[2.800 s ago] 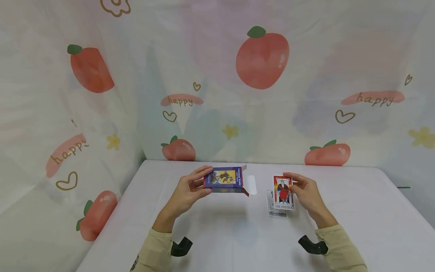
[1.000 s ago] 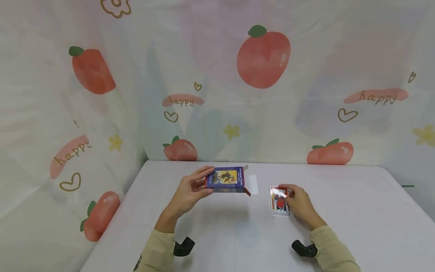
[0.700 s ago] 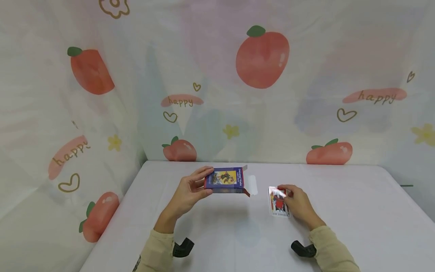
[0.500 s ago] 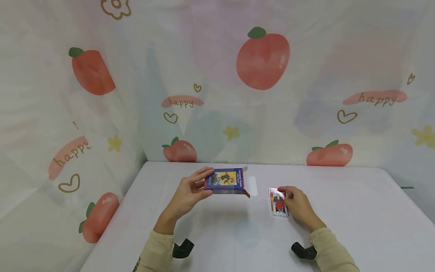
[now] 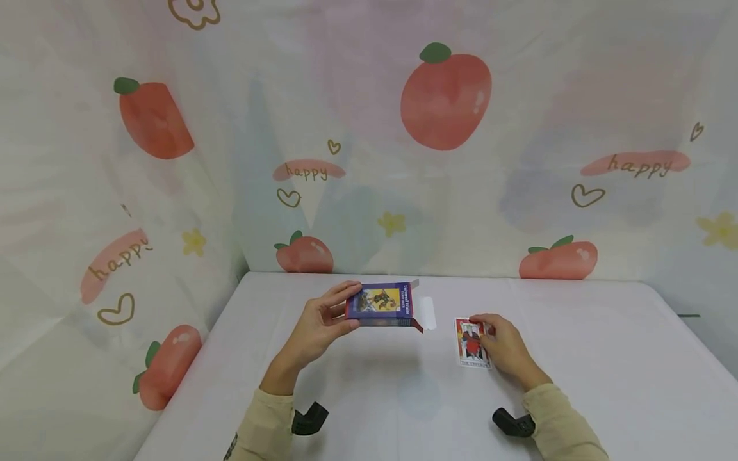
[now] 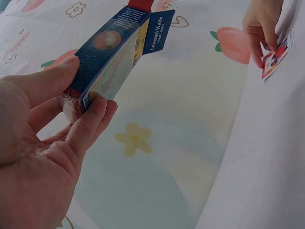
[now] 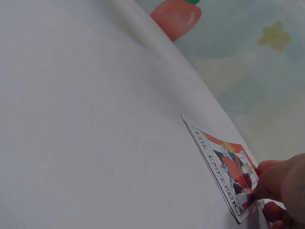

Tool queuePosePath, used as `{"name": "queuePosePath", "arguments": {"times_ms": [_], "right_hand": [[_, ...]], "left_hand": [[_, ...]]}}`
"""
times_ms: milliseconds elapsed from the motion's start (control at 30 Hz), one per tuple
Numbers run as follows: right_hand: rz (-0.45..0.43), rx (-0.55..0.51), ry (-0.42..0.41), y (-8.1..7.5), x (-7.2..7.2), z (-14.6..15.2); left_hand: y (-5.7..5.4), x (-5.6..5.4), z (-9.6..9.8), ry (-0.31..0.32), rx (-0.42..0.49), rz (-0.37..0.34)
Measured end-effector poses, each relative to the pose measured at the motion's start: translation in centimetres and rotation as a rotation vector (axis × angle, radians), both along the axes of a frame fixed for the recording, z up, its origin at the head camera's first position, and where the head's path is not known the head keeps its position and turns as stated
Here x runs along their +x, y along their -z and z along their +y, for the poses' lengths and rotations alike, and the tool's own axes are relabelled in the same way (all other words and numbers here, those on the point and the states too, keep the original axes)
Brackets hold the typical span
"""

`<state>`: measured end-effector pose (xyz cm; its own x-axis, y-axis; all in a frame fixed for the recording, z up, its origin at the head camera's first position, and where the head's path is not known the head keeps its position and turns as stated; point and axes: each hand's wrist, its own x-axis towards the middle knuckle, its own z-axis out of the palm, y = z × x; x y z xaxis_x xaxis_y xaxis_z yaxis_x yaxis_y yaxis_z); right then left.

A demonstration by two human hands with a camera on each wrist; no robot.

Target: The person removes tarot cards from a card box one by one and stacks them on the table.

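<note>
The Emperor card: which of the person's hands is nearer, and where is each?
Right. The right hand pinches the Emperor card by its edge; the left hand is apart, to the card's left, holding the tarot box.

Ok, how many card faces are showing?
1: the Emperor card, pinched in the right hand. More may be hidden beneath it or inside the box.

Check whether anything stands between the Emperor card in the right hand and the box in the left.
No separate object is visible between the Emperor card and the box; only the box's white flap juts into that gap.
</note>
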<state>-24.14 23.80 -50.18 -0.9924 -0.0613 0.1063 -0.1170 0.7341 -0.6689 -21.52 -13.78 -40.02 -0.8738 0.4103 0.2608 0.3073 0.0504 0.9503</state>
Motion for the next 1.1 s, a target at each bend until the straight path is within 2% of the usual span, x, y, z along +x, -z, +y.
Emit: {"name": "queuePosePath", "arguments": {"times_ms": [633,1100], "right_hand": [[0.014,0.008,-0.011,0.60,-0.26,0.19],[0.035,0.013,-0.015,0.44,-0.23,0.10]], "left_hand": [[0.07,0.04,0.24,-0.003,-0.014,-0.026],[0.32,-0.09,0.21,0.001,-0.018,-0.006]]}}
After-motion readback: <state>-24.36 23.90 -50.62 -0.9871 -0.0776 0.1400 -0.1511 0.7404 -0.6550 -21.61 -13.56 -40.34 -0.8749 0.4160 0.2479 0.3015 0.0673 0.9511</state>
